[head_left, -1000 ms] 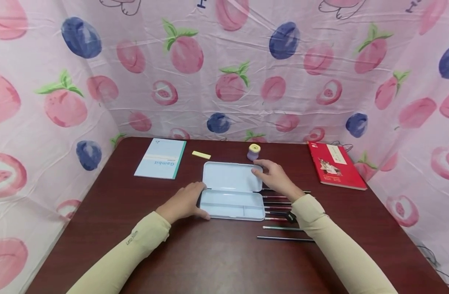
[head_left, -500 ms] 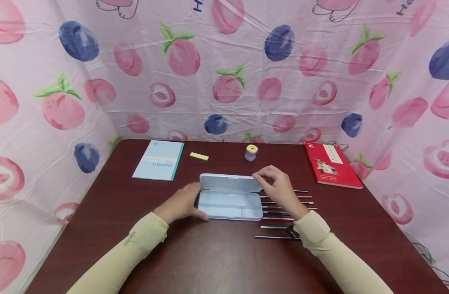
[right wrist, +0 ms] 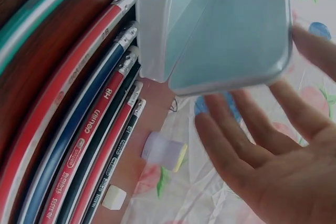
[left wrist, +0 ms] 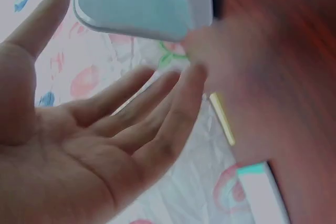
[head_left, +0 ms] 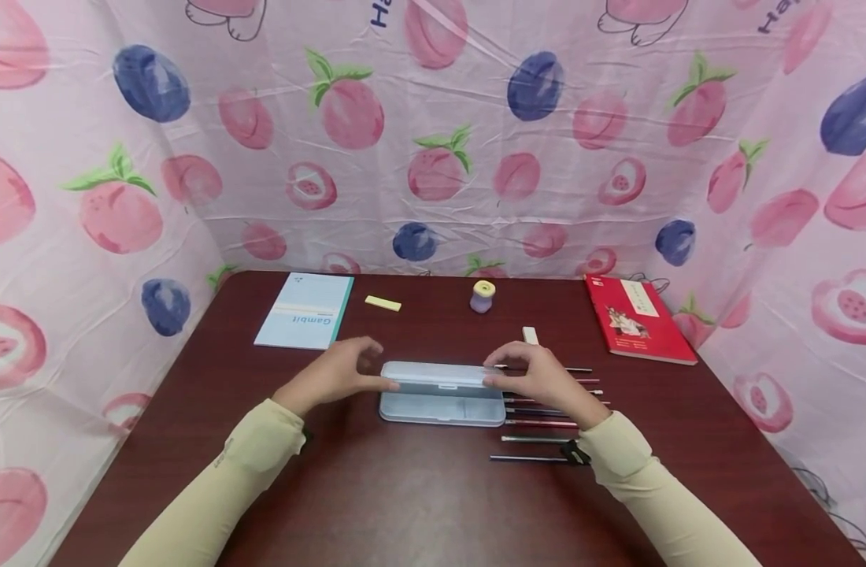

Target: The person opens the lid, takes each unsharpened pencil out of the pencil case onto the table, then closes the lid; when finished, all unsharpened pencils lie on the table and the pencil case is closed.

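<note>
A pale blue pencil case [head_left: 442, 408] lies on the dark wooden table, its hinged lid [head_left: 436, 373] tilted partway down over the base. At the lid's right end, my right hand [head_left: 539, 378] pinches the edge, thumb in front and fingers behind, as the right wrist view shows too. My left hand [head_left: 337, 374] stands at the opposite end with fingers spread and nothing in its grasp. In the left wrist view, its thumb tip comes near the corner of the lid [left wrist: 136, 3]. Several pencils [right wrist: 73, 166] lie side by side just right of the case.
Behind the case are a yellow strip [head_left: 383, 303], a purple and yellow pencil sharpener [head_left: 482, 296] and a white eraser [head_left: 530, 335]. A light blue notebook [head_left: 301, 311] is at the back left, a red book [head_left: 638, 319] at the back right. Fruit-patterned cloth [head_left: 447, 220] hangs behind.
The lid has swung from lying fully back to leaning forward over the base, with the right hand following its edge. My left hand has let go of the case's left end and lifted.
</note>
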Demonstrator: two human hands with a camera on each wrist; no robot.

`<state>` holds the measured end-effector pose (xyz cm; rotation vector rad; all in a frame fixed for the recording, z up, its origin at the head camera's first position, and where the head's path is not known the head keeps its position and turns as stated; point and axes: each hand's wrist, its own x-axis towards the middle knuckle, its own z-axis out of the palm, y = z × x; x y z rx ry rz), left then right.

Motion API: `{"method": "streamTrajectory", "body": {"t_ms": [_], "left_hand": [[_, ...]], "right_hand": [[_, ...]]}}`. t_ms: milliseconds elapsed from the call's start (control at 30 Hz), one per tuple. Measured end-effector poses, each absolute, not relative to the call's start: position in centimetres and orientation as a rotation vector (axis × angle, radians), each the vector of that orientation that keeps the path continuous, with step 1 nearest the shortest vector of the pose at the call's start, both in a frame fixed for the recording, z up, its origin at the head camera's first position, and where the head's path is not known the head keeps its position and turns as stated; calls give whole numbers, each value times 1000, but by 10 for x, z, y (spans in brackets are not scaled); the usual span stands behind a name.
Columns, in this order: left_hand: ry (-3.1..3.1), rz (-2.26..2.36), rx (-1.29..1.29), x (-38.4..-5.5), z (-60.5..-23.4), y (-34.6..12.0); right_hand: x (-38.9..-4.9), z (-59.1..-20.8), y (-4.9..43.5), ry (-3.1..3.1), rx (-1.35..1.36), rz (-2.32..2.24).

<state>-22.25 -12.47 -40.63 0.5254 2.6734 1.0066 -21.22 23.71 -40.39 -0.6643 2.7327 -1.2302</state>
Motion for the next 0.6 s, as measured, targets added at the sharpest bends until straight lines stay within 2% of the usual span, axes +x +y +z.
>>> {"method": "streamTrajectory", "body": {"t_ms": [233, 600], "left_hand": [[2692, 946, 728, -222, -429, -109], [2705, 885, 781, -219, -438, -100]], "right_hand": [[-212, -416, 238, 2689, -773, -980], [-213, -425, 231, 2766, -799, -815]]}}
